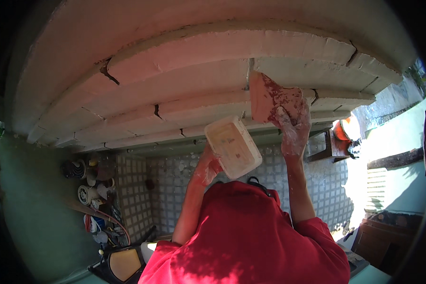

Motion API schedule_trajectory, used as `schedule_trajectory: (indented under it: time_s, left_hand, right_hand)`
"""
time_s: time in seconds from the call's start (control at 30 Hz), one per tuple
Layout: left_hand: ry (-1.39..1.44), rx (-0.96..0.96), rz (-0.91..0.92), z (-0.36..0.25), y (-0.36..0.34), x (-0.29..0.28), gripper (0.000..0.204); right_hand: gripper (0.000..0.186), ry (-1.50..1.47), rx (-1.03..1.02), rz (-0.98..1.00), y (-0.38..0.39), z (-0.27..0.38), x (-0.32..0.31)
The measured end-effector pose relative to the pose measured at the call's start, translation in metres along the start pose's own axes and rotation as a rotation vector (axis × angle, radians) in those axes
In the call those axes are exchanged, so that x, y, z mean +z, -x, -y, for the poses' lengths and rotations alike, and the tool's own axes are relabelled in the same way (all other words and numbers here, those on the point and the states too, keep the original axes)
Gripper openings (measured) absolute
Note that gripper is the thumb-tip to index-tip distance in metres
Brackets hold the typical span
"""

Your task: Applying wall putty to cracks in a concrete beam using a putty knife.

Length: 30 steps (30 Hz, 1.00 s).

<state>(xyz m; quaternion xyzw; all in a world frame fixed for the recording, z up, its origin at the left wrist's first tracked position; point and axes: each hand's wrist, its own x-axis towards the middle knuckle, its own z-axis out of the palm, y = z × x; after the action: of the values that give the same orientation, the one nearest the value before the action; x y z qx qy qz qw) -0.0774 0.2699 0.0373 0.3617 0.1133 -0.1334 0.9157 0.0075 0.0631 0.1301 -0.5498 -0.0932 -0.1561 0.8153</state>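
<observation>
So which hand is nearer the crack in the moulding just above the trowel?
Right. The right hand presses the flat trowel against the moulding, its top edge at the crack. The left hand is lower, holding the white tub beneath.

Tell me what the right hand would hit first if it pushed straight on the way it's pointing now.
The right hand already presses a flat trowel toward the stepped plaster moulding; pushing on, the blade would likely meet that surface first, near the vertical joint. Depth is unclear.

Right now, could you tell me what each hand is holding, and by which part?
The left hand grips the white tub from below at its near end; the right hand presses the flat trowel blade against the moulding.
</observation>
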Motion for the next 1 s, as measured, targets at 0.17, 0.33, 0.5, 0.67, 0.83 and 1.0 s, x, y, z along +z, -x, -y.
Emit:
schedule_trajectory:
  time_s: [0.17, 0.33, 0.5, 0.67, 0.83, 1.0]
  left_hand:
    - [-0.021, -0.036, -0.023, 0.001, 0.007, -0.005, 0.074]
    - [-0.045, -0.022, -0.069, -0.004, 0.023, -0.015, 0.074]
    - [-0.038, -0.022, -0.093, -0.015, 0.039, -0.028, 0.074]
    - [-0.027, 0.001, -0.091, -0.019, 0.046, -0.049, 0.072]
    - [-0.039, 0.001, -0.079, -0.027, 0.050, -0.056, 0.071]
    - [-0.048, 0.027, -0.087, -0.027, 0.052, -0.073, 0.071]
  right_hand:
    - [0.037, 0.388, -0.459, -0.169, -0.017, -0.007, 0.037]
    - [0.043, 0.612, -0.798, -0.350, -0.036, -0.031, 0.071]
    - [0.039, 0.622, -0.687, -0.344, -0.037, -0.065, 0.107]
    - [0.044, 0.685, -0.799, -0.353, -0.041, -0.069, 0.135]
    - [0.059, 0.602, -0.624, -0.199, -0.023, -0.059, 0.162]
    - [0.062, 0.602, -0.648, -0.100, -0.013, -0.066, 0.188]
